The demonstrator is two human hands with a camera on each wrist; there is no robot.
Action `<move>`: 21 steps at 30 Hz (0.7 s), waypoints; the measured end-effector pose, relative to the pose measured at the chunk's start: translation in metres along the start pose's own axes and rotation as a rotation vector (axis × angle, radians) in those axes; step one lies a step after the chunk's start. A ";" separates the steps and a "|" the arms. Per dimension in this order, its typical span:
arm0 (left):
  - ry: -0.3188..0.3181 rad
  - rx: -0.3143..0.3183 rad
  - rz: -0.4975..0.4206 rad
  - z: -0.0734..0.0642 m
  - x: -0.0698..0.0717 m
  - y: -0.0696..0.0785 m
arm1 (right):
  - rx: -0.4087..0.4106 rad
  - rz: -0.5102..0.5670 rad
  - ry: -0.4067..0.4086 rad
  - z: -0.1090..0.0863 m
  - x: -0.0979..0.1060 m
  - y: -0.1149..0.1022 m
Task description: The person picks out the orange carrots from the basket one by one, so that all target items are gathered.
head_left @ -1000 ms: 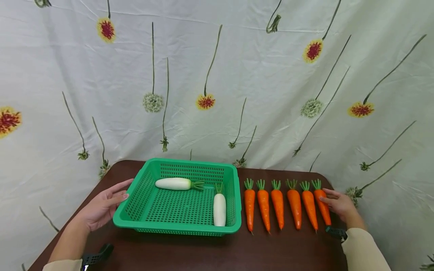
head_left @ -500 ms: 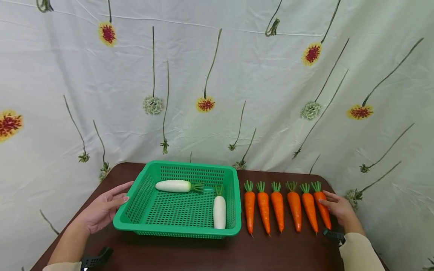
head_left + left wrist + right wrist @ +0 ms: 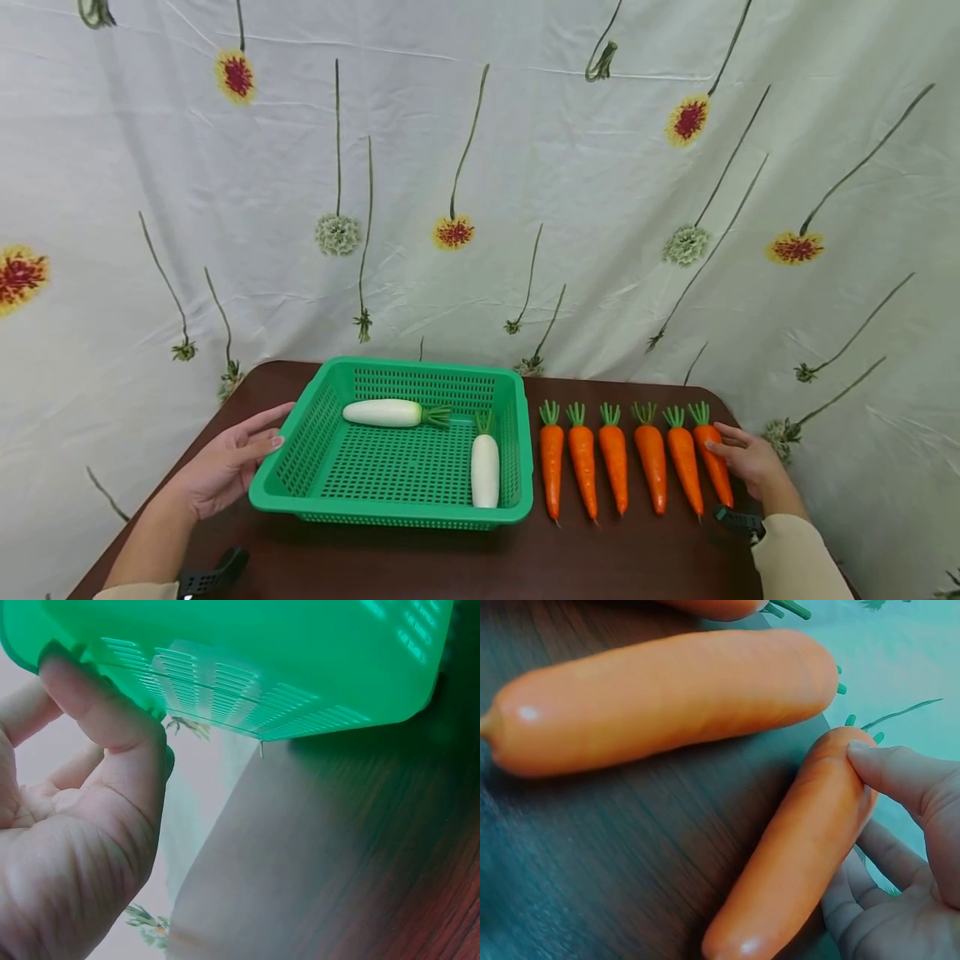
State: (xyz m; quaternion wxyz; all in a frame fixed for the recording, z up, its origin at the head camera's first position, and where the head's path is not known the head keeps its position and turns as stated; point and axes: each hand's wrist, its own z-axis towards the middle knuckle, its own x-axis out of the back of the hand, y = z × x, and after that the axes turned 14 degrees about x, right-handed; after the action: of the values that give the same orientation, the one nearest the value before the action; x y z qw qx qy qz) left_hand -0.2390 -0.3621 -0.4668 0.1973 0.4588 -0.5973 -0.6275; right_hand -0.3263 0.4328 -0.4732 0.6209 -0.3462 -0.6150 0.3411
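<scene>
A green plastic basket [image 3: 390, 506] stands on the dark brown table, with two white radishes inside. One radish [image 3: 384, 412] lies crosswise near the back wall; the other radish [image 3: 485, 471] lies lengthwise along the right side. My left hand [image 3: 228, 460] touches the basket's left rim from outside, fingers fairly straight; in the left wrist view its thumb [image 3: 97, 705] meets the rim. Several orange carrots with green tops lie in a row right of the basket. At the rightmost carrot [image 3: 712, 462], my right hand [image 3: 752, 462] pinches the upper end between thumb and fingers. That carrot [image 3: 791, 847] rests tilted on the table.
The neighbouring carrot [image 3: 682, 458] lies close beside the held one, and the leftmost carrot [image 3: 552, 462] is near the basket's right wall. A white flowered cloth [image 3: 420, 292] hangs behind the table [image 3: 390, 567]. Dark straps [image 3: 213, 575] circle both wrists.
The head view has tilted slightly, so everything sits a little lower in it. Both hands, the basket and the carrots stay essentially in place.
</scene>
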 end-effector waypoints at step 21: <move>0.007 -0.008 0.007 -0.002 -0.005 0.004 | -0.003 0.025 -0.033 -0.001 0.005 0.001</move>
State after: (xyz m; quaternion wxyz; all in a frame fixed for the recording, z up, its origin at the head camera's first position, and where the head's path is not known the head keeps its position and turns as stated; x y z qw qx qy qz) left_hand -0.2358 -0.3604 -0.4612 0.2035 0.4581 -0.5958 -0.6275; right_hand -0.3250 0.4381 -0.4714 0.6060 -0.3491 -0.6213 0.3534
